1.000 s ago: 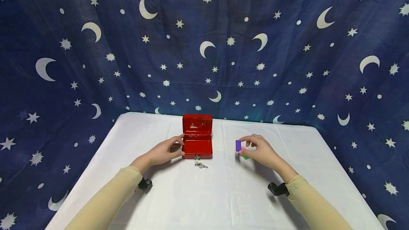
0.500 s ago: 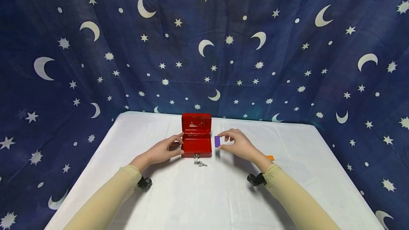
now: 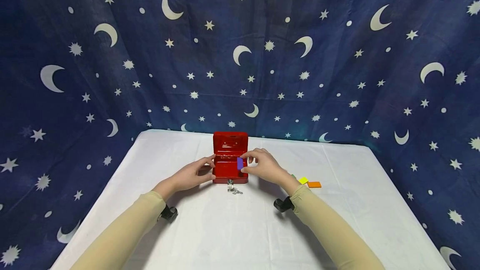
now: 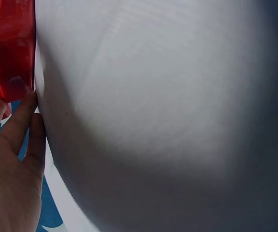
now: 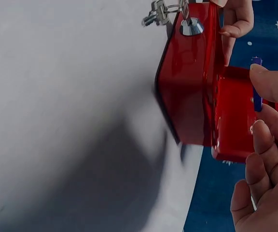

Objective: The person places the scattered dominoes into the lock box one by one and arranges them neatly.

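The red cash box [image 3: 222, 180] stands on the white cloth with its lid raised. My left hand [image 3: 185, 176] rests on the box's left side, fingers spread and touching its wall; the left wrist view shows fingertips against the red metal [image 4: 16, 53]. Between thumb and index finger, my right hand [image 3: 266, 168] pinches a flat purple block [image 3: 240, 163]. It is held upright over the right part of the open box. In the right wrist view the purple block [image 5: 257, 89] appears edge-on, with the other fingers loosely curled below.
Keys [image 3: 236, 191] hang from the lock at the box's front. Right of the right wrist lie a yellow block [image 3: 303, 180] and an orange block [image 3: 314, 184], with a green block [image 3: 293, 176] partly hidden by the wrist. A dark-blue star-patterned curtain [image 3: 337, 95] stands behind the table.
My right hand has carried the purple block leftward from the coloured blocks to above the box. The yellow and orange blocks have come into view behind it. The left hand stays at the box.
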Tool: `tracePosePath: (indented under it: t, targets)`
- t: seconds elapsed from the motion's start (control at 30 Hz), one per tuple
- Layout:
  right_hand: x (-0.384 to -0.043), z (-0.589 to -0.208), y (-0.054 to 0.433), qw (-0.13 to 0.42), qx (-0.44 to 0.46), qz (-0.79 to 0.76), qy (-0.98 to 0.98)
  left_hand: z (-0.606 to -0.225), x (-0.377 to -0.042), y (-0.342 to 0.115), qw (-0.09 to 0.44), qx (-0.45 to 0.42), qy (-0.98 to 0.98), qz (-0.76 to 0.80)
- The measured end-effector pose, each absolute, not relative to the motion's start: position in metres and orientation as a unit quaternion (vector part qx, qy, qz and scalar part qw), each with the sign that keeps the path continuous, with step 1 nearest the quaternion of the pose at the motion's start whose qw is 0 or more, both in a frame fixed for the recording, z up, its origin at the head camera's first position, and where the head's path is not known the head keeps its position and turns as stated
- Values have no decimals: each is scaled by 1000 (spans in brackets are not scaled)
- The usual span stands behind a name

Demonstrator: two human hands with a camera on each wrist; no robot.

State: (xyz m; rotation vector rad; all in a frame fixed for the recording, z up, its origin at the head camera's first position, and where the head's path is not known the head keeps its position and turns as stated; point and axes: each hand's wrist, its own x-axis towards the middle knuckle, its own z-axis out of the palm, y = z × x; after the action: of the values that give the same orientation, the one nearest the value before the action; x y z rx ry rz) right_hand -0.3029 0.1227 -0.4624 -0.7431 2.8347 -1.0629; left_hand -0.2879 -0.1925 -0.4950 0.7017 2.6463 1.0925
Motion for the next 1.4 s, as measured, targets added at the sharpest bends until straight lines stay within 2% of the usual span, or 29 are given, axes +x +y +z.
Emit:
tracePosePath:
  t: [0.17, 0.7, 1.07, 1.4]
  targets:
    - [-307, -459, 105, 25, -239, -330, 913, -495, -289, -193, 99, 231, 892, 375]
    - [-321, -466, 62, -2, -248, -223, 943, -495, -288, -194, 103, 233, 888, 383]
    - [-324, -473, 43, 28, -252, -170, 952, -493, -284, -193, 102, 235, 886, 386]
    - [-321, -477, 31, 59, -239, -183, 952, -494, -284, -193, 106, 242, 879, 396]
